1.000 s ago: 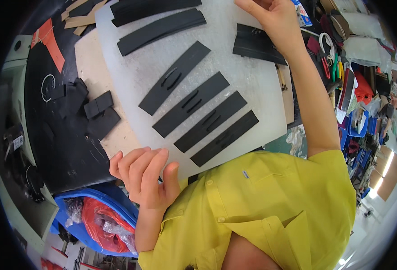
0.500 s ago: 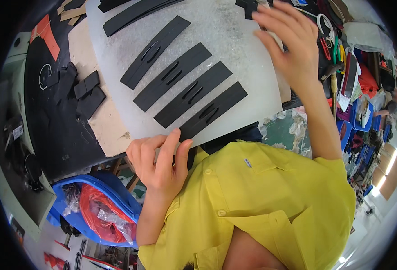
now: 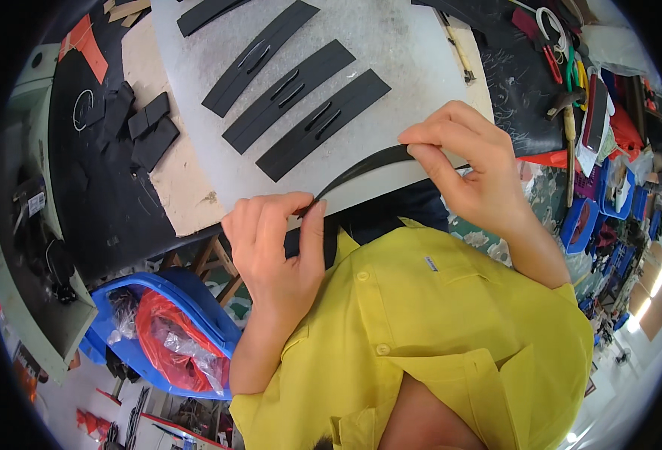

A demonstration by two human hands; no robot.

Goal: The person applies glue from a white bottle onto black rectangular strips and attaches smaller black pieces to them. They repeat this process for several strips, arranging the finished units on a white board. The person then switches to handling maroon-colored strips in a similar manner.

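Observation:
I hold a long black strip (image 3: 361, 169) by its two ends, lifted off the near edge of a white sheet (image 3: 391, 45). My left hand (image 3: 274, 240) pinches its left end between thumb and fingers. The right end is pinched by my right hand (image 3: 469, 169). The strip bows slightly between the hands. Three more black slotted strips (image 3: 289, 94) lie side by side on the white sheet just beyond, slanting up to the right.
Small black rectangular pieces (image 3: 151, 131) lie on a brown board at the left. Tools, among them red-handled scissors (image 3: 552, 45), crowd the right of the bench. A blue bin (image 3: 162, 330) holding red and clear plastic stands below left.
My right hand came back from the far side of the sheet to the near edge. Both hands took hold of the nearest strip and lifted it; earlier the left hand was empty.

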